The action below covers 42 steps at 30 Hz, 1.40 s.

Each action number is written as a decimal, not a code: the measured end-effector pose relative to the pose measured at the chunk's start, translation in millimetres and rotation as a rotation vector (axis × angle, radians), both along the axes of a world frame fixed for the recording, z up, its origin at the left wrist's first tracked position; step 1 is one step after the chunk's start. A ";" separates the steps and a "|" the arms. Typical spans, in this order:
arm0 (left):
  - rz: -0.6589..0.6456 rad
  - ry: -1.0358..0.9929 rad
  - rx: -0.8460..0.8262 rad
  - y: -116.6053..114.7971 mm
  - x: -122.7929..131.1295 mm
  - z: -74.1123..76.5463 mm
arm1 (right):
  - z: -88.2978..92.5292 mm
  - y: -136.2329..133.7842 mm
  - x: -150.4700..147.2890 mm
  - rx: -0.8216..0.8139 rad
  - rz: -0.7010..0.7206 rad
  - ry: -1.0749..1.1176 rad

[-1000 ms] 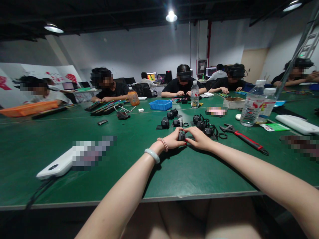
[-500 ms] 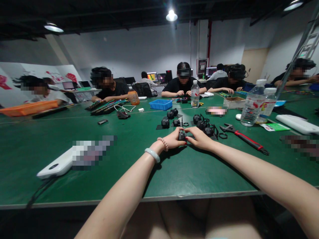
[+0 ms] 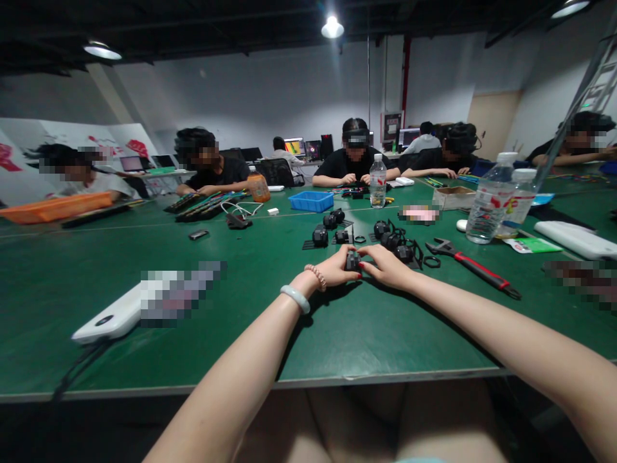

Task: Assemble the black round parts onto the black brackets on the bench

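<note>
A small black plastic part (image 3: 353,260) is held low over the table between both hands. My left hand (image 3: 333,269) closes its thumb and fingers round the part's left side. From the other side my right hand (image 3: 383,266) pinches it with thumb and fingertips; the fingers hide much of it. Just beyond lie similar black parts: a group at the left (image 3: 320,238) and another at the right (image 3: 394,240). A black ring nut (image 3: 432,262) lies right of my right hand, and a second ring (image 3: 359,239) lies behind the held part.
An adjustable wrench (image 3: 482,269) with red-black handle lies at right, near water bottles (image 3: 490,204). A blue tray (image 3: 311,202) stands ahead. A white device (image 3: 113,315) with a cord lies at left. Several people sit across the green table (image 3: 231,347).
Both hands stay in nearly the same place, still holding the black part. The whole view has shifted very slightly.
</note>
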<state>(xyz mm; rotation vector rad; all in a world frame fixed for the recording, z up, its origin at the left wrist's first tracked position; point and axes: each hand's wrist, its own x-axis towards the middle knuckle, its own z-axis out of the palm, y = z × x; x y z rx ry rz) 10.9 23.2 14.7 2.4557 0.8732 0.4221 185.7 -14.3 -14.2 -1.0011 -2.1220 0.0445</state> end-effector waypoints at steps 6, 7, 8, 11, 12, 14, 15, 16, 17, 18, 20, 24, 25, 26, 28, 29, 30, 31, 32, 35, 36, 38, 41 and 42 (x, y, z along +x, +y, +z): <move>0.006 0.000 -0.002 0.8 0.0 -0.6 | -0.3 -0.3 -0.3 -0.009 -0.010 -0.004; 0.006 -0.001 -0.003 0.8 0.1 -0.7 | -0.5 -0.4 -0.3 -0.011 -0.011 -0.007; 0.007 0.001 -0.005 0.7 0.1 -0.6 | -0.5 -0.4 -0.3 -0.012 -0.013 -0.009; 0.015 0.014 -0.009 0.5 0.2 -0.3 | -0.3 -0.6 -0.4 -0.016 -0.016 -0.012; 0.018 0.019 -0.007 0.4 0.3 -0.2 | 0.0 -0.7 -0.4 -0.017 -0.017 -0.012; 0.018 0.026 -0.005 0.4 0.4 0.0 | 0.5 -0.9 -0.5 -0.022 -0.018 -0.013; 0.017 0.027 -0.004 0.5 0.4 0.1 | 0.7 -0.9 -0.4 -0.026 -0.017 -0.014; 0.017 0.026 -0.003 0.5 0.5 0.1 | 0.9 -0.9 -0.4 -0.029 -0.016 -0.015; 0.017 0.024 -0.002 0.5 0.5 0.1 | 1.1 -0.9 -0.3 -0.032 -0.014 -0.016; 0.018 0.021 -0.002 0.5 0.5 0.0 | 1.1 -0.8 -0.3 -0.034 -0.013 -0.015; 0.022 0.015 -0.005 0.4 0.5 0.0 | 0.9 -0.6 -0.2 -0.034 -0.011 -0.012; 0.018 0.004 -0.009 -0.3 0.8 0.3 | 0.1 -0.1 -0.2 -0.025 -0.013 -0.015; 0.017 -0.001 -0.007 -0.6 0.9 0.6 | 0.0 0.0 -0.3 -0.024 -0.015 -0.015; 0.017 -0.004 -0.006 -0.9 1.0 0.8 | -0.1 0.1 -0.4 -0.024 -0.017 -0.015; 0.017 -0.005 -0.006 -1.3 1.0 1.3 | -0.1 0.3 -0.5 -0.027 -0.018 -0.014; 0.015 -0.003 -0.006 -1.3 1.0 1.3 | 0.0 0.3 -0.5 -0.027 -0.019 -0.014; 0.011 0.000 -0.006 -1.1 1.0 1.2 | 0.1 0.3 -0.5 -0.026 -0.021 -0.016; 0.007 0.003 -0.005 -0.8 0.9 1.0 | 0.2 0.2 -0.4 -0.023 -0.023 -0.018; 0.005 0.005 -0.004 -0.3 0.9 0.6 | 0.2 0.1 -0.4 -0.020 -0.023 -0.020; 0.001 0.008 -0.006 1.8 0.7 -1.3 | -0.2 -0.2 -0.5 -0.013 -0.023 -0.025; 0.001 0.009 -0.007 2.4 0.6 -1.9 | -0.6 -0.2 -0.6 -0.012 -0.025 -0.023; -0.001 0.005 -0.003 3.0 0.5 -2.6 | -1.4 -0.4 -0.7 -0.006 -0.031 -0.013; -0.004 -0.011 0.001 2.0 0.3 -2.0 | -2.0 -1.2 -0.9 0.022 -0.018 0.007; -0.006 -0.017 -0.001 1.2 0.3 -1.3 | -1.7 -1.7 -0.9 0.031 -0.003 0.011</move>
